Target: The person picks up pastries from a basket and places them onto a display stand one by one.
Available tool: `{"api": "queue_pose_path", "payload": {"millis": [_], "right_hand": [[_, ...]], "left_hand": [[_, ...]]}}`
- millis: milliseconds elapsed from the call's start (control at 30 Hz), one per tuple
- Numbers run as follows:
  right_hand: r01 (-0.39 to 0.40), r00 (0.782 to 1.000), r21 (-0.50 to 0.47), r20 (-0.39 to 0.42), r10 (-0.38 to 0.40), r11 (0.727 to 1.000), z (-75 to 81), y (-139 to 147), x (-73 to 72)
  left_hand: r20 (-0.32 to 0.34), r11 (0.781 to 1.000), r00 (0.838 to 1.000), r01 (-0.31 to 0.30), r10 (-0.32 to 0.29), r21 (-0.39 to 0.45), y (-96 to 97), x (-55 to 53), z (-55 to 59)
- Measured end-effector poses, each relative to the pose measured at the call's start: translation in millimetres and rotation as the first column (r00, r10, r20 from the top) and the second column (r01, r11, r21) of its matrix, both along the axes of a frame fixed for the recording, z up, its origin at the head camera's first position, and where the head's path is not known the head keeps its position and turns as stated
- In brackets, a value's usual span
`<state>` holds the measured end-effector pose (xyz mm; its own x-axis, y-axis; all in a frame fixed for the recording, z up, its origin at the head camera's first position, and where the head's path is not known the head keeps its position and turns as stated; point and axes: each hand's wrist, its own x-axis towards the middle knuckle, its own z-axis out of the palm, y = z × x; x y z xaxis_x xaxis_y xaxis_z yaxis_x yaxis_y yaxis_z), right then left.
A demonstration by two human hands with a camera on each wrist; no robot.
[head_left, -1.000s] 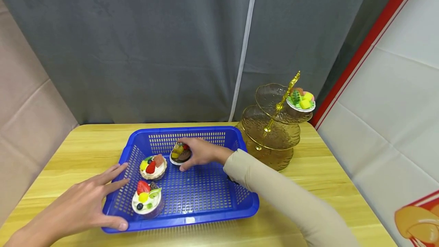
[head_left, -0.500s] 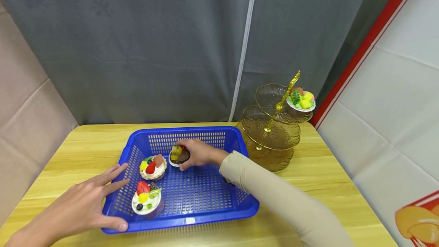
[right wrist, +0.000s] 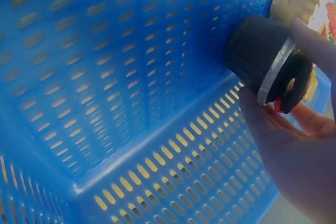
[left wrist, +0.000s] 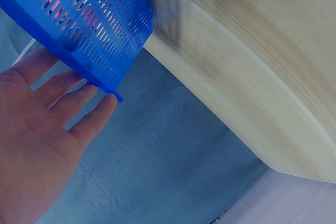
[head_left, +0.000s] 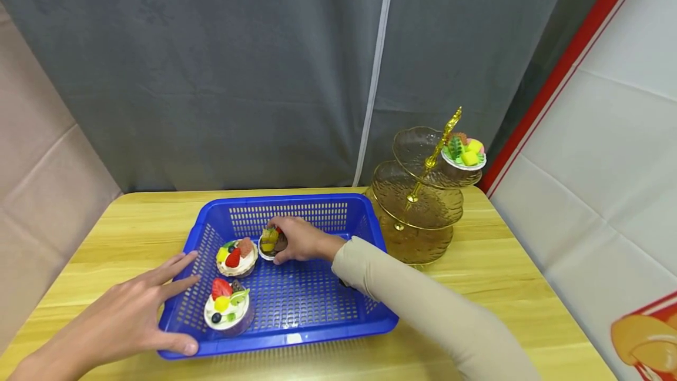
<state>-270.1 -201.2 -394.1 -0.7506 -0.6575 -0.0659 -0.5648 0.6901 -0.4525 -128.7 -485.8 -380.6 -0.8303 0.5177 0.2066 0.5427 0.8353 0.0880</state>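
Note:
Inside the blue plastic basket [head_left: 317, 337], my right hand [head_left: 304, 240] grips a chocolate cupcake [head_left: 271, 246] topped with yellow fruit pieces, thumb and fingers round its white rim. The right wrist view shows its dark cup [right wrist: 254, 51] between my thumb and fingers, close over the basket floor. Just left of it sits a cream tart [head_left: 238, 260] with a strawberry and other fruit. A white-topped cupcake [head_left: 227, 310] with fruit stands in the near left corner. My left hand [head_left: 124, 313] is spread at the basket's left rim, fingertips against the edge.
A three-tier gold-rimmed cake stand [head_left: 412, 222] stands right of the basket, with a fruit-topped cupcake [head_left: 463, 154] on its top tier. The wooden table [head_left: 508, 287] meets a grey curtain [head_left: 238, 75] behind and a white panel [head_left: 597, 163] on the right.
My right hand has shifted slightly left with the chocolate cupcake, bringing it nearer the cream tart. The left hand has stayed at the basket rim.

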Motion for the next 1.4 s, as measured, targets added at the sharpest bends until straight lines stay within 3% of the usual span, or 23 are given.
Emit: {"api": "queue_pose_path", "payload": {"millis": [367, 633, 1033, 1400], "right_hand": [[-0.028, 0.999, 0.001, -0.044, 0.028, 1.0, 11.4, 6, 3.1], [-0.081, 0.991, -0.024, -0.106, 0.079, 0.996, 40.6, 13, 9.4], [-0.131, 0.981, -0.068, -0.154, 0.119, 0.989, 84.7, 36, 30.5], [-0.114, 0.979, -0.13, -0.184, 0.089, 0.985, 116.4, 68, 46.6]], "left_hand": [[0.024, 1.0, 1.0, -0.013, 0.013, -0.002, 0.1, 0.6, -0.5], [0.035, 1.0, 0.999, -0.023, 0.023, 0.005, -0.3, 1.6, -0.6], [0.044, 1.0, 0.999, -0.03, 0.029, 0.005, 0.8, 1.0, -1.2], [0.038, 1.0, 0.999, -0.024, 0.023, 0.009, 1.1, 0.3, -2.2]]}}
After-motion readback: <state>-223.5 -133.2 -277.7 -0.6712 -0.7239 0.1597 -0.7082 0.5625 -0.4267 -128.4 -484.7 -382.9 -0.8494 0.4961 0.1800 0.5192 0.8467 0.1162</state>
